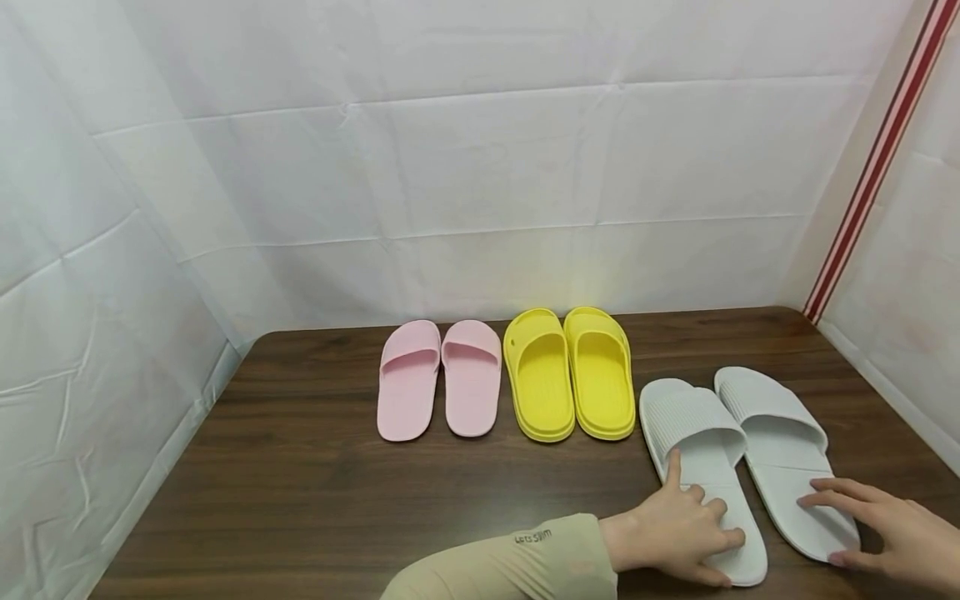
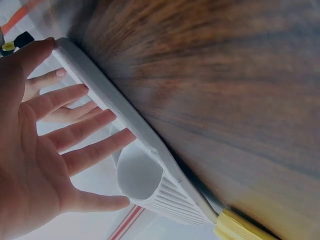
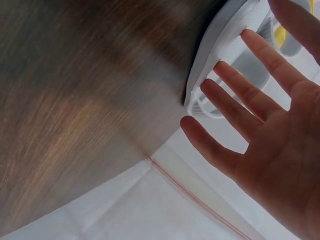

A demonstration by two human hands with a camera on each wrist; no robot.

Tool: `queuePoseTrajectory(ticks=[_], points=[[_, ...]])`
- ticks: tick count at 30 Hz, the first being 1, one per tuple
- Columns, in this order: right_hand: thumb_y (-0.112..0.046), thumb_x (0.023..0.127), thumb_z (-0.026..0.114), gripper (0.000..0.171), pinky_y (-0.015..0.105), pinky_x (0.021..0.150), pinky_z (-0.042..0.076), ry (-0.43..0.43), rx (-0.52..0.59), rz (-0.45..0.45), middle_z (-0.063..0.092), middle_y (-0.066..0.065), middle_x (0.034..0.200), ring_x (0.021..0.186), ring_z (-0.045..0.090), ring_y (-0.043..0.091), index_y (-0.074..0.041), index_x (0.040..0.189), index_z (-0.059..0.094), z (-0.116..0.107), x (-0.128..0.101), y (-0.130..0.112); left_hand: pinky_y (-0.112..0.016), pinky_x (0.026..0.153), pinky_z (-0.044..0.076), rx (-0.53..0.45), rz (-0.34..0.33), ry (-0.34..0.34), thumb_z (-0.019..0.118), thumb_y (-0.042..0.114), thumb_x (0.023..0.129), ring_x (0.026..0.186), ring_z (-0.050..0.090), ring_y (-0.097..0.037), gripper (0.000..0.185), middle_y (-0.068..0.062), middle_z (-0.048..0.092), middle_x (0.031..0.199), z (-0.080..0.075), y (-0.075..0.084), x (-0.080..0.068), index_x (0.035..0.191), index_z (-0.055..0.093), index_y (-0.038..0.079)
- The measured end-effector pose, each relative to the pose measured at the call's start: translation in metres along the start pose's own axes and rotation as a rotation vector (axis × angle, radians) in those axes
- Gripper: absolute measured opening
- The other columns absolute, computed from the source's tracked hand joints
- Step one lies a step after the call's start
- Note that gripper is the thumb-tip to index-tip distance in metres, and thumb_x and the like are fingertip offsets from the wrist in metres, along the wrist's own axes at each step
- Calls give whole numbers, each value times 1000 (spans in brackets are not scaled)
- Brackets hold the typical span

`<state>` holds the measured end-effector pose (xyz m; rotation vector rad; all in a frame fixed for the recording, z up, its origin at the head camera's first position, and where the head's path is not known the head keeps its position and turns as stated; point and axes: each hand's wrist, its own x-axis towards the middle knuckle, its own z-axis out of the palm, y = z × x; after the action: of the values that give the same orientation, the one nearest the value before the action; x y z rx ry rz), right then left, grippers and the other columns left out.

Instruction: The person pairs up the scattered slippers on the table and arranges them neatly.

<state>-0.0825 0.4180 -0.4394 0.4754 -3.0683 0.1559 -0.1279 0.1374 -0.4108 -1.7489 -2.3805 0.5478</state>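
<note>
Both hands are down on the white slippers now, just beside the yellow slippers [image 1: 568, 372] at the near right of the counter [image 1: 300, 467]. The left hand [image 1: 686, 525] is lying flat on the heel of the left white slipper [image 1: 697, 450], fingers spread and straight, gripping nothing. The right hand [image 1: 888, 525] is resting open on the heel of the right white slipper [image 1: 780, 442], fingertips touching. The pink slippers [image 1: 438, 377] are sitting beyond the yellow pair.
</note>
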Motion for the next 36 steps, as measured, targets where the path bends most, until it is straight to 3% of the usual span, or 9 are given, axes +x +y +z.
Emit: queuePoseTrajectory(ticks=[4,12,22,36], points=[[-46,51,76,63,50,67,47,-52,16,22,51,14,119,98,55,41,-23,107,59,-1,1,1,-59,98,22,-7,-1,-18,38,68,80,98,50,-6,49,16,50,109,-1,0,1,121,44,42],[-50,53,76,59,50,65,47,-26,-3,20,53,14,117,97,56,39,-22,101,60,0,3,-5,-58,98,24,-10,-13,-39,38,68,80,99,49,-6,49,16,49,110,-1,-2,3,121,43,41],[-48,56,75,53,50,64,48,-93,-6,46,52,17,118,95,57,37,-22,99,59,-2,7,-6,-58,99,23,-25,-33,-64,39,67,81,99,50,-5,48,15,48,110,1,-7,6,122,43,41],[-44,56,77,52,50,65,48,-44,-7,13,54,17,114,94,57,39,-17,98,62,-5,14,-6,-57,100,23,-30,-69,-99,38,62,84,107,46,-5,46,16,45,117,6,-20,10,126,38,44]])
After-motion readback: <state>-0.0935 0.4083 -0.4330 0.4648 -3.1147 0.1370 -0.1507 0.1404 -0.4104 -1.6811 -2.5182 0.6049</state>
